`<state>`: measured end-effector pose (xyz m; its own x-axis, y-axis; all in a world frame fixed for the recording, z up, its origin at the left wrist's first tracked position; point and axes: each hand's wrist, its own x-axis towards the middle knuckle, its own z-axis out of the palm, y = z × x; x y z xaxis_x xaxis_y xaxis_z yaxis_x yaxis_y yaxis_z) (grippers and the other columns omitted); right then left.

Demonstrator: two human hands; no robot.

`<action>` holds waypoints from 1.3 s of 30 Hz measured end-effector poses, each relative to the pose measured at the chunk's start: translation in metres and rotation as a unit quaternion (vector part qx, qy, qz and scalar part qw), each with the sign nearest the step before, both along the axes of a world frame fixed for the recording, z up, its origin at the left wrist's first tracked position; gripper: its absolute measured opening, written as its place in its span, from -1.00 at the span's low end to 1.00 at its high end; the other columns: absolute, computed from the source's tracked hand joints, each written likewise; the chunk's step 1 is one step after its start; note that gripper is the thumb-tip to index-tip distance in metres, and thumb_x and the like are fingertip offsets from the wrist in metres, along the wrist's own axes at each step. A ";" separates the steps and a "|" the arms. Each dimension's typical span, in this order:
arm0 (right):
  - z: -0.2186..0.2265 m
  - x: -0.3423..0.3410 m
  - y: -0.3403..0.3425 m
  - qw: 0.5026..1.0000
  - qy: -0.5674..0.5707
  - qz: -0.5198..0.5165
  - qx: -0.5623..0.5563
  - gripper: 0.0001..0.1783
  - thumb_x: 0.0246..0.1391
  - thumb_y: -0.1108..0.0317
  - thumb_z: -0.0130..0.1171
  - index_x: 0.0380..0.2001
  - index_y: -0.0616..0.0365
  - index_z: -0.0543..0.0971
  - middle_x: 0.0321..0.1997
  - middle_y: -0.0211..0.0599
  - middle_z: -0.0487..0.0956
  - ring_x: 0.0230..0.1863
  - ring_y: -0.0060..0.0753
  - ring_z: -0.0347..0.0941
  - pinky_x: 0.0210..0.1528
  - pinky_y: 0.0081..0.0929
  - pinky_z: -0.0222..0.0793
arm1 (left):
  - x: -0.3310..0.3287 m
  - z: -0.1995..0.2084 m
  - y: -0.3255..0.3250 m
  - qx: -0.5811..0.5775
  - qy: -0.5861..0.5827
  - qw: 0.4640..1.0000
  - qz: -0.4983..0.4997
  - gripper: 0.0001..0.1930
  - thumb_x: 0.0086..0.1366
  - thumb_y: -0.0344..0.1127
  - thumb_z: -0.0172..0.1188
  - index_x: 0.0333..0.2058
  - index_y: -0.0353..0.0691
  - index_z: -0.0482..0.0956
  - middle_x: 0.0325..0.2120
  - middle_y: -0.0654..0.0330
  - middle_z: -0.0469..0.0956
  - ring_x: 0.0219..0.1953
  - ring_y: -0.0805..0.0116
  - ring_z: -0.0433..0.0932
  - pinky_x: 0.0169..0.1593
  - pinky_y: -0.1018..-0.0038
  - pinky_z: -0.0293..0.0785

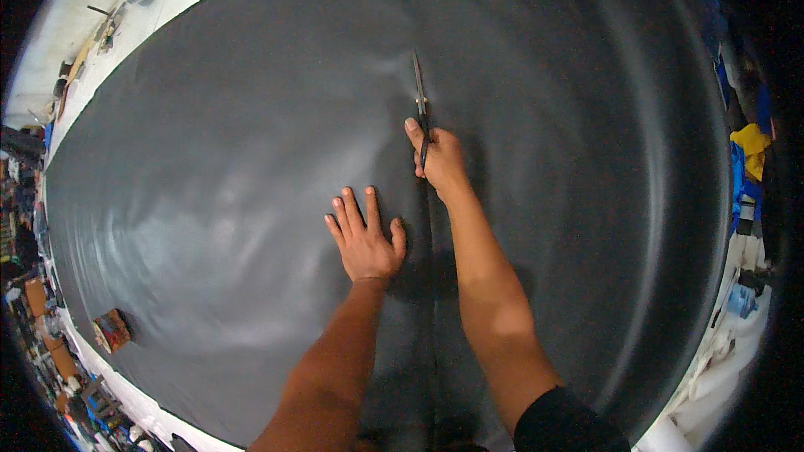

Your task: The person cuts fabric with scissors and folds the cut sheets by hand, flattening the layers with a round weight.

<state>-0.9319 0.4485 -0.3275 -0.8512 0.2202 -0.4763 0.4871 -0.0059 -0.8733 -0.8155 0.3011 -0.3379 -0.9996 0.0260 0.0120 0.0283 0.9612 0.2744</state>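
A large sheet of smooth dark grey material [251,134], like leather or vinyl, spreads over the table. My right hand [441,157] is closed round the handles of a pair of scissors [420,88], whose blades point away from me along the sheet. Behind the scissors a straight slit [432,285] runs back toward me between my forearms. My left hand [366,238] lies flat on the sheet to the left of the slit, fingers spread, holding nothing.
A small brown and red box-like item [111,331] sits on the sheet at the near left. White table surface [197,0] shows along the far left edge, with small tools [105,29] on it. Yellow and blue cloths [749,151] lie beyond the right edge. Clutter lines the left side.
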 end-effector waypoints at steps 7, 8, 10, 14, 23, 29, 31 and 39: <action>0.003 -0.056 0.012 1.000 -0.002 0.015 -0.013 -0.38 0.02 -0.30 0.23 -0.56 0.10 0.43 -0.70 -0.47 0.33 -0.72 -0.57 0.24 -0.62 -0.53 0.19 | 0.003 0.001 -0.002 0.003 -0.037 0.999 -0.002 -0.27 0.22 -0.05 0.08 0.32 -0.21 0.17 0.34 -0.26 0.00 0.39 -0.29 -0.06 0.38 -0.17 -0.23; 0.005 -0.072 0.016 1.000 0.000 0.014 -0.025 -0.37 0.01 -0.31 0.23 -0.55 0.12 0.44 -0.70 -0.46 0.34 -0.72 -0.56 0.24 -0.62 -0.53 0.19 | 0.003 0.001 0.000 0.005 -0.033 0.999 -0.003 -0.27 0.22 -0.05 0.08 0.32 -0.21 0.17 0.34 -0.26 0.00 0.39 -0.29 -0.06 0.38 -0.17 -0.23; 0.009 -0.104 0.013 0.999 0.001 0.017 -0.048 -0.36 0.01 -0.31 0.23 -0.55 0.13 0.45 -0.70 -0.45 0.34 -0.72 -0.56 0.24 -0.62 -0.52 0.19 | 0.003 0.001 -0.005 -0.007 -0.038 0.999 -0.005 -0.27 0.22 -0.04 0.07 0.32 -0.22 0.17 0.34 -0.26 0.00 0.39 -0.30 -0.08 0.38 -0.17 -0.24; 0.005 -0.151 0.012 1.000 0.012 -0.001 -0.016 -0.37 0.00 -0.30 0.25 -0.57 0.13 0.45 -0.70 -0.43 0.37 -0.73 -0.55 0.26 -0.63 -0.51 0.20 | 0.003 -0.003 0.001 -0.001 -0.037 0.999 -0.009 -0.26 0.22 -0.03 0.07 0.32 -0.21 0.16 0.34 -0.26 -0.01 0.40 -0.30 -0.10 0.37 -0.18 -0.24; 0.006 -0.190 0.000 1.000 -0.002 -0.014 -0.024 -0.38 -0.01 -0.29 0.26 -0.58 0.10 0.45 -0.71 -0.45 0.38 -0.73 -0.55 0.29 -0.63 -0.51 0.22 | 0.005 -0.005 -0.009 0.009 -0.043 0.999 -0.005 -0.26 0.20 -0.03 0.08 0.32 -0.19 0.18 0.34 -0.29 -0.01 0.39 -0.35 -0.10 0.35 -0.24 -0.24; 0.004 -0.266 0.014 0.999 0.011 0.003 -0.047 -0.38 -0.02 -0.29 0.27 -0.58 0.09 0.45 -0.69 -0.47 0.37 -0.71 -0.56 0.30 -0.63 -0.52 0.23 | 0.006 -0.007 -0.007 0.014 -0.049 0.999 -0.003 -0.26 0.19 -0.03 0.09 0.32 -0.18 0.19 0.34 -0.28 -0.02 0.39 -0.34 -0.10 0.35 -0.25 -0.25; 0.001 -0.287 0.011 0.998 0.011 -0.018 -0.066 -0.39 -0.03 -0.27 0.30 -0.58 0.10 0.46 -0.68 -0.48 0.37 -0.70 -0.56 0.30 -0.62 -0.51 0.24 | 0.007 -0.005 -0.007 0.013 -0.047 0.999 0.004 -0.31 0.23 0.03 0.06 0.29 -0.13 0.26 0.33 -0.22 0.05 0.38 -0.30 -0.03 0.34 -0.26 -0.19; -0.011 -0.322 0.034 0.997 0.069 0.023 0.026 -0.48 0.08 -0.15 0.27 -0.56 0.11 0.46 -0.62 -0.45 0.42 -0.62 -0.55 0.35 -0.53 -0.54 0.28 | 0.004 0.000 0.006 0.051 -0.071 0.996 0.001 -0.29 0.23 -0.02 0.07 0.31 -0.17 0.20 0.34 -0.27 0.01 0.39 -0.33 -0.11 0.35 -0.26 -0.26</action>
<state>-1.2543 0.4823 -0.3386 -0.9177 0.2006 -0.3429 0.3609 0.0603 -0.9307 -0.8111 0.3075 -0.3379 -0.9915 0.0306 -0.1267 -0.0189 0.9281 0.3718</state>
